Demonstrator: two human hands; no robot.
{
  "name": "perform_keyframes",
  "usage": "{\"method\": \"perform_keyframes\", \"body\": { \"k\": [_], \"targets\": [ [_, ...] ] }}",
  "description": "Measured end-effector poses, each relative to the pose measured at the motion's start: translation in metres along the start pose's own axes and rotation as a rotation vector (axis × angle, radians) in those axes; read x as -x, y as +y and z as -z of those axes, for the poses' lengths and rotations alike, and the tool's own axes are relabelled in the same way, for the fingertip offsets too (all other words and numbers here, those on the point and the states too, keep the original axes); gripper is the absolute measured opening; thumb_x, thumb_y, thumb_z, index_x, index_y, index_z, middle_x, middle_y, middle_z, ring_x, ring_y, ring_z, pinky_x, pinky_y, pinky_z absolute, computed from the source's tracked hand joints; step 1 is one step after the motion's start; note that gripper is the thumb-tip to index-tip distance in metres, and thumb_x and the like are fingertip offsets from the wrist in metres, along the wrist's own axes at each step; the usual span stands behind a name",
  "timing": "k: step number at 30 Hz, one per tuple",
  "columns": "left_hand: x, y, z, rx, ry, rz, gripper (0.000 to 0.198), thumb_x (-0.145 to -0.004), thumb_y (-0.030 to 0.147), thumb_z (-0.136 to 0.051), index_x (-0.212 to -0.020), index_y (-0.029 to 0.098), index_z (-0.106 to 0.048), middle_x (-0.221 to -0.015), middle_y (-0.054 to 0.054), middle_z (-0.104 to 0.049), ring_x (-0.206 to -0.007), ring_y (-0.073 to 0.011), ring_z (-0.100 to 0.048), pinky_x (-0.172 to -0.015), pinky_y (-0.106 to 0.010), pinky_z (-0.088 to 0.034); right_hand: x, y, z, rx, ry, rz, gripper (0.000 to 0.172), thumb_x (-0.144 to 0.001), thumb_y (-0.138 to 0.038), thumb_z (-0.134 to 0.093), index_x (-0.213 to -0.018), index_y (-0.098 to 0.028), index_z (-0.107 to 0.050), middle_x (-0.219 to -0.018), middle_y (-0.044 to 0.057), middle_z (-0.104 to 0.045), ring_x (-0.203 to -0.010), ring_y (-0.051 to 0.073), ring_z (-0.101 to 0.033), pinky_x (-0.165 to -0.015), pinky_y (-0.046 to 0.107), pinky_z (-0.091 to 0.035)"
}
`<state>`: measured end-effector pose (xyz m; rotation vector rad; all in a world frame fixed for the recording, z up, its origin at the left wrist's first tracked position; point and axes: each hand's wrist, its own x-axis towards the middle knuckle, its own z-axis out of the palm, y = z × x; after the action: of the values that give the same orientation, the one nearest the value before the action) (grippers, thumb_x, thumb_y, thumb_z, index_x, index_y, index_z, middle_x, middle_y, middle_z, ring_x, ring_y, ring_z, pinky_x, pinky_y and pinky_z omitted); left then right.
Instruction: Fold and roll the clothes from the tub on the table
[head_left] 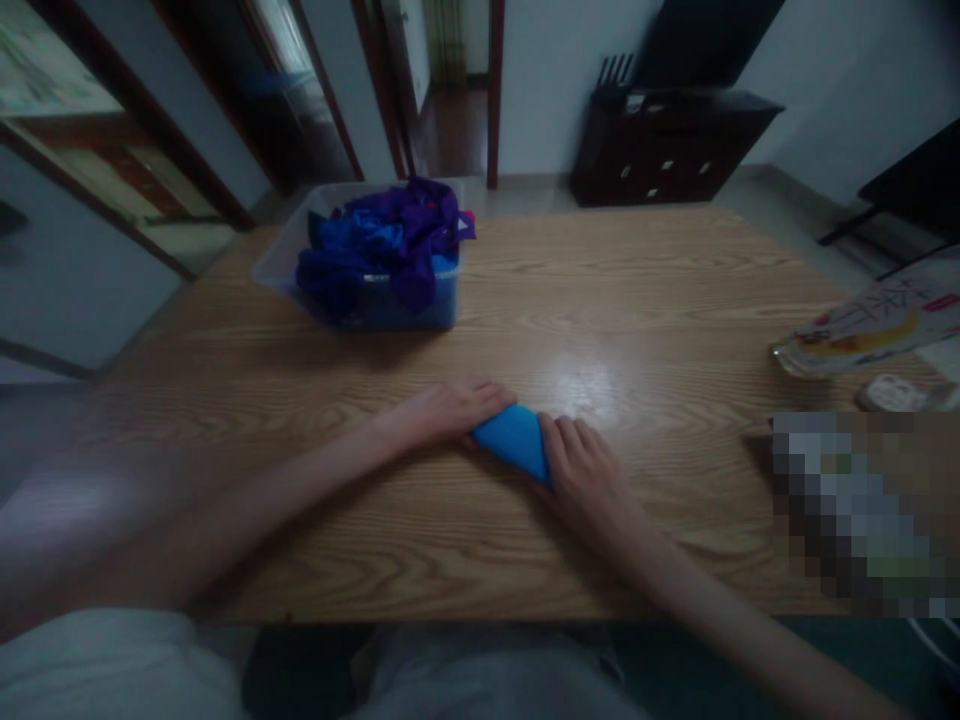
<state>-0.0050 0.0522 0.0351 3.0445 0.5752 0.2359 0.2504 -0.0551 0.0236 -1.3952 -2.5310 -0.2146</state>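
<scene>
I'm watching the left hand [471,405] and right hand [589,465] clasping a blue bundle [515,438] between them over the table [622,285]; a bin [281,255] of fabric [364,240] is sitting far left, a cabinet [667,148] standing far right.

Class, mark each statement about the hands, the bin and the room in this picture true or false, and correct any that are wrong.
1. The left hand and the right hand both touch a blue item. True.
2. Purple cloth is heaped in a clear plastic bin. True.
3. The blue item lies inside the plastic bin. False: it is at the hands, outside the bin.
4. The plastic bin stands on the floor. False: it stands on the wooden table.
5. A dark cabinet stands beyond the table. True.
</scene>
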Motion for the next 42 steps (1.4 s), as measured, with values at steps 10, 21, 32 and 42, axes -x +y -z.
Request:
{"method": "perform_keyframes", "body": {
  "k": [10,21,32,42],
  "targets": [
    [-0.003,0.037,0.022,0.032,-0.088,0.213,0.089,-0.077,0.028,-0.092,-0.15,0.015,-0.042,-0.15,-0.021,-0.058,-0.142,-0.0392,-0.057,-0.123,-0.051,-0.041,-0.001,-0.008,0.007,0.052,-0.038,0.008,0.065,-0.102,-0.043,-0.066,-0.144,0.004,-0.05,-0.125,0.027,-0.066,-0.104,0.037,-0.06,-0.091,0.049,-0.052],
    [-0.022,0.069,-0.001,0.181,0.164,0.451,0.041,-0.102,0.03,-0.046,-0.136,0.011,-0.061,-0.137,-0.016,-0.067,-0.135,-0.0325,-0.057,-0.13,-0.052,-0.032,0.0,-0.017,0.005,0.018,-0.054,-0.092,0.054,-0.103,-0.043,-0.064,-0.136,-0.001,-0.056,-0.115,0.023,-0.065,-0.1,0.036,-0.057,-0.088,0.048,-0.049],
    [-0.034,0.038,-0.028,0.074,0.312,0.224,0.035,-0.098,0.032,-0.037,-0.099,0.017,-0.068,-0.098,-0.012,-0.071,-0.096,-0.0299,-0.064,-0.095,-0.045,-0.05,0.004,-0.024,0.008,-0.063,-0.071,-0.211,0.046,-0.103,-0.047,-0.063,-0.129,-0.009,-0.056,-0.11,0.017,-0.063,-0.099,0.034,-0.056,-0.086,0.047,-0.049],
    [-0.044,0.018,-0.025,0.094,0.254,0.078,0.03,-0.095,0.031,-0.038,-0.094,0.019,-0.066,-0.091,-0.009,-0.067,-0.087,-0.0273,-0.061,-0.087,-0.044,-0.05,0.005,-0.034,0.009,-0.025,-0.059,-0.244,0.043,-0.107,-0.049,-0.054,-0.124,-0.01,-0.059,-0.109,0.018,-0.064,-0.099,0.035,-0.057,-0.088,0.048,-0.05]
  ]
}}
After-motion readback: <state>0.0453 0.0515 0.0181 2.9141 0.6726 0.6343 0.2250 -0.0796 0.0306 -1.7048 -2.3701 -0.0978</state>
